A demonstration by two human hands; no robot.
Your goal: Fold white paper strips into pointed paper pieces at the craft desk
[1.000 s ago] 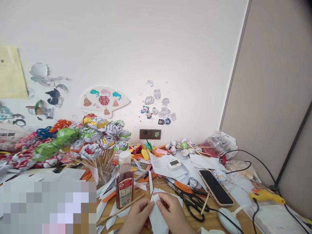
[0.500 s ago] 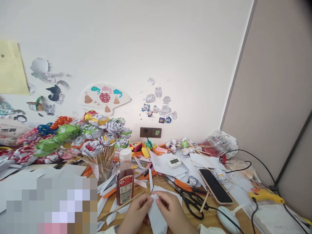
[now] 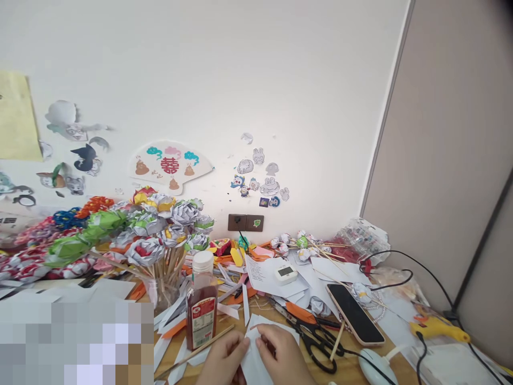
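Between my two hands is a folded piece of white paper (image 3: 255, 363), its lower end running out of the bottom of the view. My left hand (image 3: 226, 355) pinches its left edge with thumb and bent fingers. On the opposite edge my right hand (image 3: 280, 350) grips it, thumb near the top. Both thumbs lie close together at the paper's upper end. Beneath and behind the hands rests more white paper (image 3: 290, 327). A thin wooden stick (image 3: 208, 341) lies just left of my left hand, and black-handled scissors (image 3: 323, 342) lie right of my right hand.
A bottle of reddish-brown liquid (image 3: 202, 307) stands left of my hands. Behind it, paper flowers (image 3: 146, 251) fill a clear container. To the right are a phone (image 3: 355, 313), a white timer (image 3: 286, 272), a pale mouse-shaped device (image 3: 374, 366) and a yellow glue gun (image 3: 441, 331) with cables.
The view has tilted slightly, so the table items appear lower. My hands sit a little lower in the picture, still gripping the white paper.
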